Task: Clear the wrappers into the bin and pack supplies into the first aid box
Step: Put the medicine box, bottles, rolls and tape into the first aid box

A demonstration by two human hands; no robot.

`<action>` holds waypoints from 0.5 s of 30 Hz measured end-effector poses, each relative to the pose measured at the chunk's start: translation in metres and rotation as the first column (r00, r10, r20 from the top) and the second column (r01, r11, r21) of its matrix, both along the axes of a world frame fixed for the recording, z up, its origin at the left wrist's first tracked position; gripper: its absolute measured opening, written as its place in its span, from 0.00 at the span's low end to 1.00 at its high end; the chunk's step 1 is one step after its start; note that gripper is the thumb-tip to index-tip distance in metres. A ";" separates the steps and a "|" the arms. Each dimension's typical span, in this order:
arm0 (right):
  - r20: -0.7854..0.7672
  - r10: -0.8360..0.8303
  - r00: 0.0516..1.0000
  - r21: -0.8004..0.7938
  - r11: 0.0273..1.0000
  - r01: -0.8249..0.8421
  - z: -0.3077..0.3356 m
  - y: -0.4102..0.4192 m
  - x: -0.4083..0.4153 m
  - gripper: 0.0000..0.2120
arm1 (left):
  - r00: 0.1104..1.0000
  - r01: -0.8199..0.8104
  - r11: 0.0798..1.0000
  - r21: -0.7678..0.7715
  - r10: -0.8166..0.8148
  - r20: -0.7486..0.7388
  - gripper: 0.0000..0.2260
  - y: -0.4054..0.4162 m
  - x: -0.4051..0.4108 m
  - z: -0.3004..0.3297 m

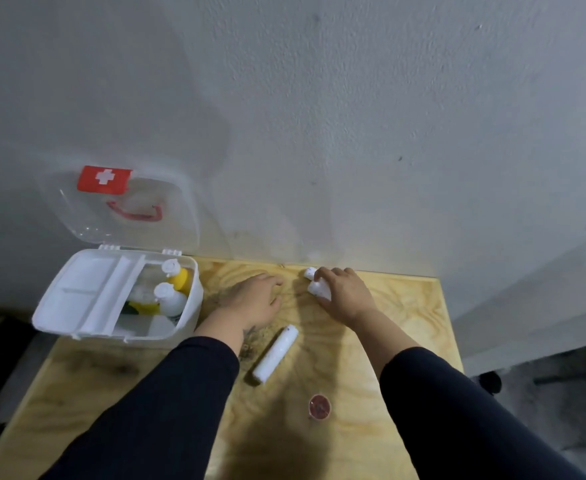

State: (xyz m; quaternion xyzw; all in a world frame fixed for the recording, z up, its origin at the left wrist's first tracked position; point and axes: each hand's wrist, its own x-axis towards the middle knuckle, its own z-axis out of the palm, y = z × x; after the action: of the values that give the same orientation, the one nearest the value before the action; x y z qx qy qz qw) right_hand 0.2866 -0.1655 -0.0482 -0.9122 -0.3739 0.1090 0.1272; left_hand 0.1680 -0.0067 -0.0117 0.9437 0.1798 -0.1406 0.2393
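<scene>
A pale wooden worktop [371, 358] is seen from above, set against a grey wall [319, 116]. At the far left corner a white first aid box [77, 327] stands open, its clear lid [118, 209] raised upright against the wall; a red label with a white cross [104, 179] and a red handle [135, 213] are seen on the lid. A white tray [87, 289] is seated over the left part of the box, and two white bottles [168, 296] with yellow parts are stood in the right part. Two arms in dark sleeves [167, 403] are stretched forward from the bottom edge. The left hand [255, 299] is laid palm down on the worktop just right of the box, its fingers loosely bent and nothing held in it. The right hand [343, 292] is placed near the far edge, its fingers curled over a small white item [317, 287], which lies on the worktop; what the item is cannot be told. Between the two forearms a white roll [276, 353] lies on its side, slanted, touching neither hand. Nearer the viewer a small round red object [319, 406] rests on the worktop, apart from the roll.
</scene>
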 end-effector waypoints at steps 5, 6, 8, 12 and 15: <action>-0.248 -0.169 0.954 0.180 0.959 0.217 0.013 0.000 -0.012 0.19 | 1.000 0.025 1.000 -0.006 -0.025 0.005 0.21 -0.005 -0.004 0.009; -0.302 -0.193 0.934 0.222 0.938 0.265 0.019 0.001 -0.015 0.21 | 1.000 0.025 1.000 -0.006 -0.025 0.013 0.20 -0.005 -0.006 0.014; -0.375 -0.217 0.901 0.288 0.897 0.336 0.034 0.005 -0.022 0.26 | 0.999 0.020 1.000 0.000 -0.020 0.042 0.20 -0.003 -0.010 0.023; -0.468 -0.208 0.859 0.388 0.825 0.411 0.069 0.021 -0.041 0.29 | 0.991 0.026 0.999 0.034 -0.031 0.128 0.20 0.005 -0.025 0.048; -0.542 -0.164 0.825 0.481 0.744 0.464 0.098 0.041 -0.063 0.28 | 0.984 0.073 0.993 0.088 -0.086 0.155 0.20 0.019 -0.041 0.070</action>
State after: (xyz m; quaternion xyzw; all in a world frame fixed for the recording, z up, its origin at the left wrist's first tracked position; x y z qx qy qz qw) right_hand 0.2240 -0.1247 0.0501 -0.8223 -0.1825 0.1782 0.5087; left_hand 0.1275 0.0120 0.0581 0.9674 0.1281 -0.0670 0.2082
